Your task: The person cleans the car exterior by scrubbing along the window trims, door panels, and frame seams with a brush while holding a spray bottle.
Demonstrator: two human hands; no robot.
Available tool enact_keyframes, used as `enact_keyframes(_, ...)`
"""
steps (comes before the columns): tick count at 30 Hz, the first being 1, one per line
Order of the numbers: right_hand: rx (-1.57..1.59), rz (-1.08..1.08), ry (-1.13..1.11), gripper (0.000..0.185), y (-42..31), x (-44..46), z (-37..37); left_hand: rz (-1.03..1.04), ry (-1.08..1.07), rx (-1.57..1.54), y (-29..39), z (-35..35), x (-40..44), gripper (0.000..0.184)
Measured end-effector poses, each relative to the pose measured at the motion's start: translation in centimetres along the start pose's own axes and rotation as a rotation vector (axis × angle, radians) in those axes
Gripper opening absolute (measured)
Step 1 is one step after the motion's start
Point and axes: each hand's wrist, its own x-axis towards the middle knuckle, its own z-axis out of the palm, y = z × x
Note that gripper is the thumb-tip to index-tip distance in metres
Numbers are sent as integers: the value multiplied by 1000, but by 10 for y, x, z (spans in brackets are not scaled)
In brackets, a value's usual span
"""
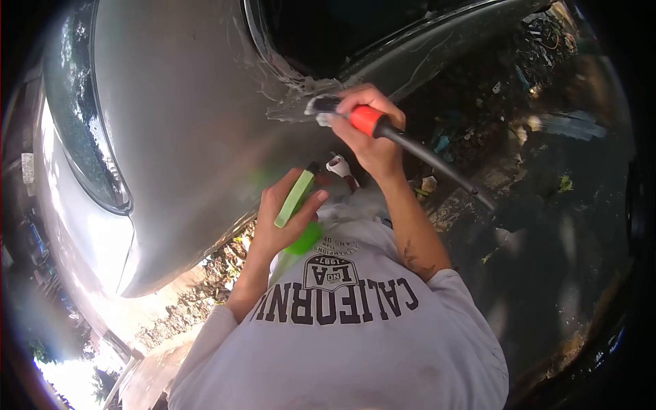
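Note:
My right hand (pixel 369 126) grips a brush (pixel 367 119) with a red collar and a long black handle. Its foamy bristles touch the grey car body (pixel 184 102) at the lower corner of a dark window or opening (pixel 307 34). White suds (pixel 290 102) streak the paint around that corner. Lower down, in front of my shirt, my left hand (pixel 280 212) is wrapped round a green spray bottle (pixel 304 236). The bottle's light green trigger head (pixel 295 198) shows above the fingers, and its black nozzle points toward the car.
The car's headlight or lamp (pixel 85 116) curves along the left. Dry leaves and stones (pixel 212 280) cover the ground below the car's edge. Litter and debris (pixel 547 41) lie at the upper right, beside dark ground (pixel 547 273). A small white-and-brown object (pixel 338 166) is near my hands.

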Motion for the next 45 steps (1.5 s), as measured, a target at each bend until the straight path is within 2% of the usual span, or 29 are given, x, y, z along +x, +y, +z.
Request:
enact_keyframes(1, 110, 160, 85, 21, 7, -5, -24, 8, 9, -9, 2, 1, 2, 24)
enact_keyframes(3, -29, 73, 123, 23, 13, -6, -67, 20, 59, -2, 6, 3, 0, 24)
enact_keyframes(5, -321, -40, -20, 24, 12, -7, -85, 7, 61, -4, 13, 6, 6, 25)
enact_keyframes(7, -225, 96, -49, 23, -9, -5, -49, -5, 61, -10, 17, 8, 9, 25)
enact_keyframes(9, -357, -112, -14, 24, -13, -6, -10, 6, 83, -29, 19, 8, 8, 26)
enact_keyframes(12, -372, -284, 45, 28, -14, -9, 20, -6, 72, -2, 11, 3, 1, 25)
enact_keyframes(15, -545, -205, 133, 27, 11, -12, -8, 21, 79, 30, 2, -3, -9, 24)
enact_keyframes(17, -507, -147, 112, 25, 21, -12, -11, 22, 98, 16, -3, -3, -11, 25)
enact_keyframes(21, -440, -355, 20, 23, -9, 2, 36, 22, 49, 30, -3, -4, -13, 23)
enact_keyframes(23, -519, -300, 92, 22, 3, -6, 20, 55, 37, -5, -2, -3, -16, 24)
enact_keyframes(25, -533, -149, 187, 23, 18, -5, -2, 99, 39, -48, 0, -5, -15, 24)
enact_keyframes(29, -456, -308, 99, 21, -6, 0, 37, 96, 17, 14, -5, -6, -17, 25)
enact_keyframes(31, -463, -317, 76, 20, 1, -8, 35, 132, 7, 36, -7, -9, -17, 25)
enact_keyframes(33, -513, -201, 191, 19, 10, -1, 14, 199, 34, 74, -10, -10, -19, 24)
enact_keyframes(35, -514, -123, 181, 18, 13, 4, 8, 157, 24, 35, -11, -12, -17, 24)
enact_keyframes(37, -453, -254, 85, 18, 4, 3, 26, 123, -2, -2, -12, -9, -12, 24)
enact_keyframes(38, -459, -319, 13, 17, -1, 3, 29, 158, -7, 5, -12, -7, -10, 24)
enact_keyframes(40, -522, -273, 2, 17, 6, 9, 5, 190, -17, 4, -18, -4, -9, 24)
enact_keyframes(42, -572, -164, -15, 17, 3, 15, -6, 402, 19, 111, -25, -2, -5, 24)
enact_keyframes(43, -577, -168, -24, 17, 1, 15, 2, 403, 25, 102, -23, -3, -5, 24)
enact_keyframes(45, -469, -294, -40, 17, -3, 5, 26, 146, -44, -24, -15, -3, -5, 30)
